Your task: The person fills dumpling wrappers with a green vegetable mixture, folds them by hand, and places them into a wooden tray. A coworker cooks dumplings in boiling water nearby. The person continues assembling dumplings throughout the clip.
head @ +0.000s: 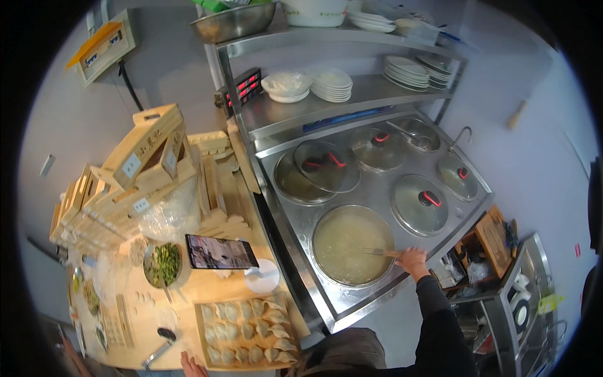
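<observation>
My right hand grips the wooden handle of a metal utensil, whose far end dips into the cloudy water and is hidden. The uncovered round pot is sunk in a steel cooking counter. At the bottom edge of the picture, my left hand is partly cut off beside the near left corner of a wooden tray. Several rows of dumplings lie on that tray. Whether the left fingers touch the tray is unclear.
Glass lids cover other pots; one lid sits askew. A phone on a white stand and a bowl of chopped greens share the wooden table. Wooden boxes pile up behind. Plates fill the steel shelf.
</observation>
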Motion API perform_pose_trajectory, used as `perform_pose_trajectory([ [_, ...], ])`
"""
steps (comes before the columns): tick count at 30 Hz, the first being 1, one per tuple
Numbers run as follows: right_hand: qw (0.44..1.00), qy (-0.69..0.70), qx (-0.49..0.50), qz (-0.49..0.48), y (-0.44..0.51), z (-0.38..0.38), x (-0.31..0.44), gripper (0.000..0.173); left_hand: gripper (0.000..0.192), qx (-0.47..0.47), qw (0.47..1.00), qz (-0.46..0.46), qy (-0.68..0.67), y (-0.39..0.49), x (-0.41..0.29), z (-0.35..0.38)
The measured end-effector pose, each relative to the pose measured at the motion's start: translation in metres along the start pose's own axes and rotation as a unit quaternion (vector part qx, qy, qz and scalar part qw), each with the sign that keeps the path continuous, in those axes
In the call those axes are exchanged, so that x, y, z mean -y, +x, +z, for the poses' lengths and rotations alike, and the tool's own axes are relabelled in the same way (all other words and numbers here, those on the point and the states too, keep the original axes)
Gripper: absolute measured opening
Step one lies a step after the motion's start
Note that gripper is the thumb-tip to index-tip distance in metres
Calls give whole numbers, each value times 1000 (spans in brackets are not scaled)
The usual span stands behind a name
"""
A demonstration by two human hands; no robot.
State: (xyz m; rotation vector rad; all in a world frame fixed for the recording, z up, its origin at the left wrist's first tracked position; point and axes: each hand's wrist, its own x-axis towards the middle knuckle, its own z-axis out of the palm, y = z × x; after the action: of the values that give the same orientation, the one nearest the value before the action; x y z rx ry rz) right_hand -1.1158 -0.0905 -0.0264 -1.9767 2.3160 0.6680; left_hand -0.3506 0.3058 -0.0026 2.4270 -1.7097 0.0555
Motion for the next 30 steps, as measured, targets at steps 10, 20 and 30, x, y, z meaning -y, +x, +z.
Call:
perform_pose_trajectory([
  [10,968,227,5,-109,-52,26,-11,36,34,-20,987,-151,40,-175,-91,35],
  [20,964,212,-156,-32,-81,18,-35,35,50,226,875,-382,-196,-207,-131,113],
  [30,996,70,-32,-54,-45,-17,-27,43,49,254,828,-434,-248,-215,-140,100],
])
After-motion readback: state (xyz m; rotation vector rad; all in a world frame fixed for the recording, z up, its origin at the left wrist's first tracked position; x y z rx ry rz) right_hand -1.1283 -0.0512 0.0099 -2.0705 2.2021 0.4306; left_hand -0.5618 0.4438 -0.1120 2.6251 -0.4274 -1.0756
